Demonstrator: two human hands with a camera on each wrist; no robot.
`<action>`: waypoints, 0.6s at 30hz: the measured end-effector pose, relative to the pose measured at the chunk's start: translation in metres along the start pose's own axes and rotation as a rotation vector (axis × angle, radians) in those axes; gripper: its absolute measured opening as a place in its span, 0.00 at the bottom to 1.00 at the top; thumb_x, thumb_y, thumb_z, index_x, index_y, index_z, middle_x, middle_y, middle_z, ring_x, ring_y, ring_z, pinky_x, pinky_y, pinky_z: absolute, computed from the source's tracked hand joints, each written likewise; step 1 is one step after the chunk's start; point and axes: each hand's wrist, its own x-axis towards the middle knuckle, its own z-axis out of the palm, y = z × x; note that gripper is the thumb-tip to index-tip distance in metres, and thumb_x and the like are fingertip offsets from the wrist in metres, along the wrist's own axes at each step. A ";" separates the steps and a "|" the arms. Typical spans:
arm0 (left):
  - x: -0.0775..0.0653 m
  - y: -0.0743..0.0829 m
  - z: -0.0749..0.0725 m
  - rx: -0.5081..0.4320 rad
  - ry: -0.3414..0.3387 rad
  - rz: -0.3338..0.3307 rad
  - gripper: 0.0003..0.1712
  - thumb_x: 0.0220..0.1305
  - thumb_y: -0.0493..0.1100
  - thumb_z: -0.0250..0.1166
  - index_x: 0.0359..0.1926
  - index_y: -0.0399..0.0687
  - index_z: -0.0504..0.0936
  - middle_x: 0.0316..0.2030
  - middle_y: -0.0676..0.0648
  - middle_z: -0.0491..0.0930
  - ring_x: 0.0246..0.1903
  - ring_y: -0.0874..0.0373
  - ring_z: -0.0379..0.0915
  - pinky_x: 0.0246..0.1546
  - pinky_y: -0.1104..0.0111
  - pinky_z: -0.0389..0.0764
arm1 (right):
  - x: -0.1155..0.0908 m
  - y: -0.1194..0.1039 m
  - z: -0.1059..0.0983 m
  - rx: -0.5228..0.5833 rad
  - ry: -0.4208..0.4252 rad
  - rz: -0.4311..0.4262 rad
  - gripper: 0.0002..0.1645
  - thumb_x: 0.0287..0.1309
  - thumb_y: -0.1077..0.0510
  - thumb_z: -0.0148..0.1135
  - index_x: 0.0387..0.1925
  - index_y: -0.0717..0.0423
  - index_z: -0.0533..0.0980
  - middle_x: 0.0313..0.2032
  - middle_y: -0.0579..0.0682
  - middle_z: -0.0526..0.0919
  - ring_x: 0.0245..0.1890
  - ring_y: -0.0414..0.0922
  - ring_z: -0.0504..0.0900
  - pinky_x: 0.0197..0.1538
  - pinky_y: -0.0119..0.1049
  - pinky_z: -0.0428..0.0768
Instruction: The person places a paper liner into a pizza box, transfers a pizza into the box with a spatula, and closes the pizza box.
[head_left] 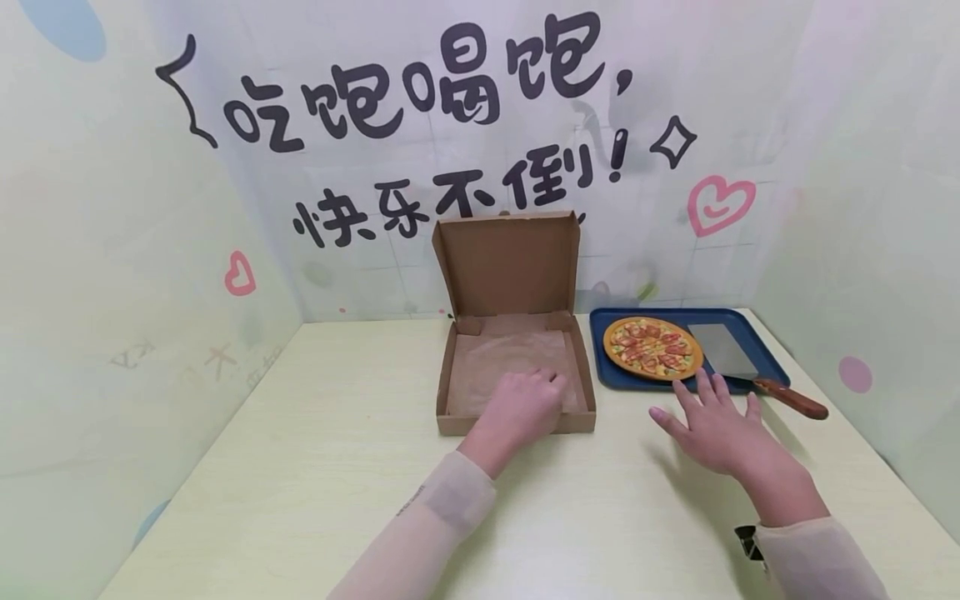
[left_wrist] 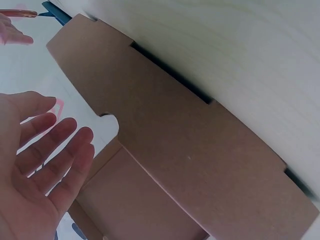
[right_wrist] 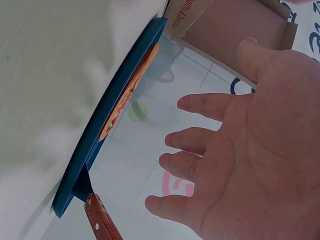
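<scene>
In the head view a brown cardboard pizza box [head_left: 517,425] stands with its lid [head_left: 510,271] raised. A sheet of thin paper [head_left: 476,367] lines its bottom. My left hand [head_left: 525,404] hovers over the front of the box; in the left wrist view its fingers [left_wrist: 70,160] are loosely bent and hold nothing. My right hand [head_left: 716,429] is spread in front of a blue tray [head_left: 767,358], apart from it. On the tray lie a pizza [head_left: 652,348] and a pizza server with a flat metal blade [head_left: 723,350]. The server's wooden handle [head_left: 795,400] sticks out over the tray's front right edge.
All this stands on a pale wooden table [head_left: 315,467], box in the back middle, tray at its right. Printed wall sheets [head_left: 360,275] enclose the back and both sides. The raised lid stands close before the back sheet.
</scene>
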 end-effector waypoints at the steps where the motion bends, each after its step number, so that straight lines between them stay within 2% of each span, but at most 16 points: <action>1: -0.002 -0.001 0.000 -0.004 -0.002 -0.008 0.06 0.74 0.42 0.64 0.37 0.53 0.86 0.34 0.53 0.88 0.29 0.59 0.81 0.22 0.67 0.79 | 0.000 0.000 0.000 -0.001 0.001 -0.002 0.60 0.76 0.22 0.41 0.81 0.69 0.52 0.79 0.82 0.34 0.80 0.80 0.34 0.72 0.85 0.30; 5: -0.011 -0.009 -0.002 -0.035 -0.009 -0.049 0.06 0.74 0.44 0.65 0.37 0.53 0.85 0.33 0.53 0.87 0.30 0.58 0.82 0.23 0.66 0.80 | 0.000 0.002 -0.002 -0.024 0.045 -0.031 0.58 0.76 0.24 0.44 0.81 0.70 0.55 0.79 0.82 0.38 0.79 0.81 0.37 0.72 0.85 0.33; 10: -0.027 -0.024 -0.001 -0.100 -0.003 -0.128 0.06 0.73 0.47 0.68 0.42 0.52 0.87 0.37 0.52 0.88 0.33 0.56 0.85 0.24 0.64 0.82 | 0.000 0.007 -0.008 -0.073 0.084 -0.056 0.56 0.77 0.26 0.46 0.81 0.69 0.55 0.79 0.82 0.41 0.79 0.81 0.41 0.72 0.86 0.37; 14: -0.042 -0.041 0.000 -0.130 -0.032 -0.217 0.13 0.72 0.50 0.70 0.51 0.49 0.88 0.46 0.49 0.90 0.40 0.53 0.89 0.27 0.61 0.85 | -0.002 0.016 -0.015 -0.118 0.083 -0.062 0.57 0.77 0.25 0.45 0.81 0.69 0.55 0.78 0.83 0.42 0.78 0.81 0.43 0.71 0.86 0.40; 18: -0.055 -0.056 0.000 -0.145 -0.048 -0.288 0.23 0.69 0.55 0.74 0.56 0.46 0.87 0.56 0.44 0.87 0.49 0.48 0.88 0.34 0.57 0.89 | -0.003 0.026 -0.021 -0.146 0.086 -0.070 0.58 0.76 0.25 0.45 0.80 0.69 0.55 0.78 0.83 0.43 0.78 0.81 0.44 0.71 0.86 0.41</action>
